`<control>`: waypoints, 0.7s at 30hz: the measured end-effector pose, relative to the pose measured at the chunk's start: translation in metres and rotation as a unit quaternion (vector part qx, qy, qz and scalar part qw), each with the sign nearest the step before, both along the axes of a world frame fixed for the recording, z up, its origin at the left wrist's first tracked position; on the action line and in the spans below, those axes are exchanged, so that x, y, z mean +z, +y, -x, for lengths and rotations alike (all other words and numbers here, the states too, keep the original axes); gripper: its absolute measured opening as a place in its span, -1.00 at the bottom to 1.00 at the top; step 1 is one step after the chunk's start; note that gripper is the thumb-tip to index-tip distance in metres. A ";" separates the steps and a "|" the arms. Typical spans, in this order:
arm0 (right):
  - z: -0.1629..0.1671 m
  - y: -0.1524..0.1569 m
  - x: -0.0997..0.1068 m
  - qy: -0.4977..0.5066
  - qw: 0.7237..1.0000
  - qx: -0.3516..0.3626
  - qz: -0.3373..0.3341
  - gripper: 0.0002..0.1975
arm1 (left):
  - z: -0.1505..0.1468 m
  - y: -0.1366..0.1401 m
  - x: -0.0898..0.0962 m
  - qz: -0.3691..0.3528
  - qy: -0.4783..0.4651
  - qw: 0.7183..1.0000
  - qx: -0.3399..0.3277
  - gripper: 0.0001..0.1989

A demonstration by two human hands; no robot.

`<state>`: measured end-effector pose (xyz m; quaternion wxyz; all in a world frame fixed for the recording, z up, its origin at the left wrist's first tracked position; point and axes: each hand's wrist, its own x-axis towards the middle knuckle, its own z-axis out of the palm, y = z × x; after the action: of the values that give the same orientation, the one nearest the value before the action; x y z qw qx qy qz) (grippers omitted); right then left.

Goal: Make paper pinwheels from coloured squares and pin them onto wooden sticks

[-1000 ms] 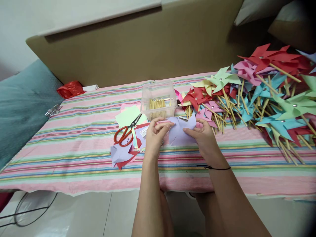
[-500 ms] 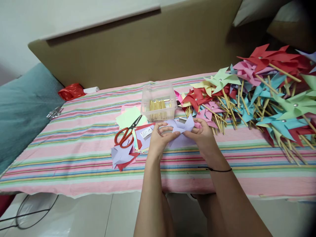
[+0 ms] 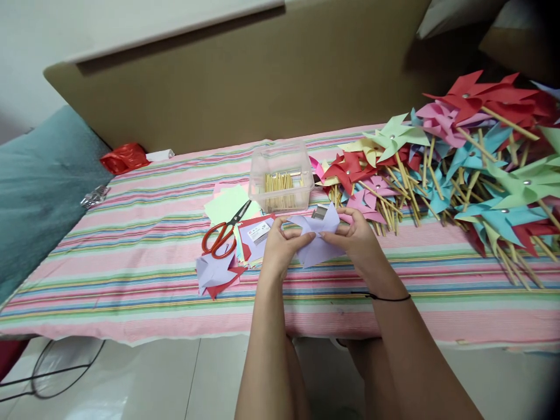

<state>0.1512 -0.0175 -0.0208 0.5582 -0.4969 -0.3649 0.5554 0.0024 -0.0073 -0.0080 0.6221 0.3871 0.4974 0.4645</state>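
Note:
A lilac paper pinwheel [image 3: 317,248] without a stick is held up between both hands, its corners bent toward the centre. My left hand [image 3: 282,242] pinches its left side, thumb near the middle. From the right, my right hand [image 3: 355,233] pinches it too, with the thumb pressed close to the other thumb. Just behind the paper, a small grey box [image 3: 321,212] shows in part. Left of my left hand, red-handled scissors [image 3: 223,236] lie over a stack of coloured paper sheets [image 3: 226,205], beside a white card [image 3: 259,232] on lilac paper.
Beyond my hands stands a clear plastic box [image 3: 281,157] holding several short sticks [image 3: 279,182]. Finished pinwheels [image 3: 437,169] on sticks pile up along the right. Loose cut paper [image 3: 214,271], a red plastic bag [image 3: 125,158] and a teal cushion [image 3: 44,186] are to the left.
The paper's lower part has turned out toward me, and both thumbs have drawn closer together at its centre. More of the grey box shows behind it.

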 end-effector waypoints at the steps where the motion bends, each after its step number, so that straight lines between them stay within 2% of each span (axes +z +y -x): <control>1: 0.000 0.000 0.000 -0.002 1.000 0.000 0.000 -0.37 | 0.000 0.000 0.000 0.001 -0.001 1.000 0.000 -0.43; 21: -0.001 0.000 -0.001 -0.003 1.000 0.006 0.013 -0.34 | 0.000 0.000 -0.001 -0.012 0.018 1.000 0.004 -0.42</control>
<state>0.1518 -0.0171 -0.0220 0.5469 -0.5034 -0.3620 0.5625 0.0027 -0.0076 -0.0086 0.6068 0.4010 0.5039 0.4659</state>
